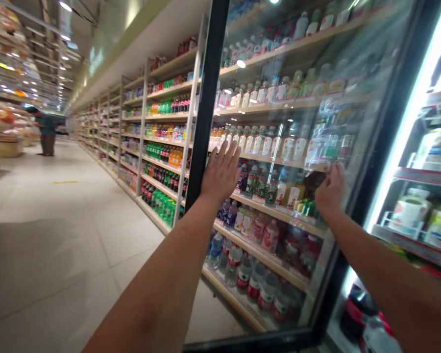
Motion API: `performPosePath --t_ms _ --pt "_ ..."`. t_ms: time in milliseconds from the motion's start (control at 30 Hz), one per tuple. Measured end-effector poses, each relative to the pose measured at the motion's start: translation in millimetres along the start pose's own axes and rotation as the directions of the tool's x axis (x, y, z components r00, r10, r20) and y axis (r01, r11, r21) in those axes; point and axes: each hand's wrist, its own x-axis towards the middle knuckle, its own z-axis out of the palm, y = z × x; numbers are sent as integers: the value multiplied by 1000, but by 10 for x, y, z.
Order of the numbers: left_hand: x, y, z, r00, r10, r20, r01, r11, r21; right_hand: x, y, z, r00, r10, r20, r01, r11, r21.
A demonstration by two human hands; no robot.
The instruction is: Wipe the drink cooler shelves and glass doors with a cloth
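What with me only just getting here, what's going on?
The person's left hand is spread at a dark-framed glass door, near the edge at the left of the view. The right hand is raised near the opposite side, fingers curled; whether it touches the door or holds something small is unclear. The door stands open, with lit cooler shelves to its right and bottles visible through it. Farther off, another person stands at the left.

Distant person (pixel 47 130) on tiled floor (pixel 69 206)
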Motion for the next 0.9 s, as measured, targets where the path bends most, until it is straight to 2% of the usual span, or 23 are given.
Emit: performPosePath --t_ms 100,300,400,500,600,733,900 --pt "-5 3 14 1000 1 -1 -1 1000 10 -63 -89 20 995 -96 15 96 995 19" --pt "-15 -7 73 1000 5 4 -5 1000 -10 195 -318 73 995 -103 12 103 994 23" --pt "-16 -2 77 1000 11 2 -11 1000 -3 84 -539 106 982 -186 33 184 982 52" --pt "-15 7 66 1000 9 10 -10 1000 10 -27 -704 83 957 -269 104 258 960 112" --pt "-17 16 61 1000 11 13 -11 1000 20 30 -797 61 949 -269 162 249 959 134" --pt "-28 27 61 1000 18 -8 -18 999 33 9 -955 112 956 -273 112 259 958 124" --pt "-43 26 47 1000 27 -13 -26 999 36 -233 -1182 183 898 -407 167 372 905 204"
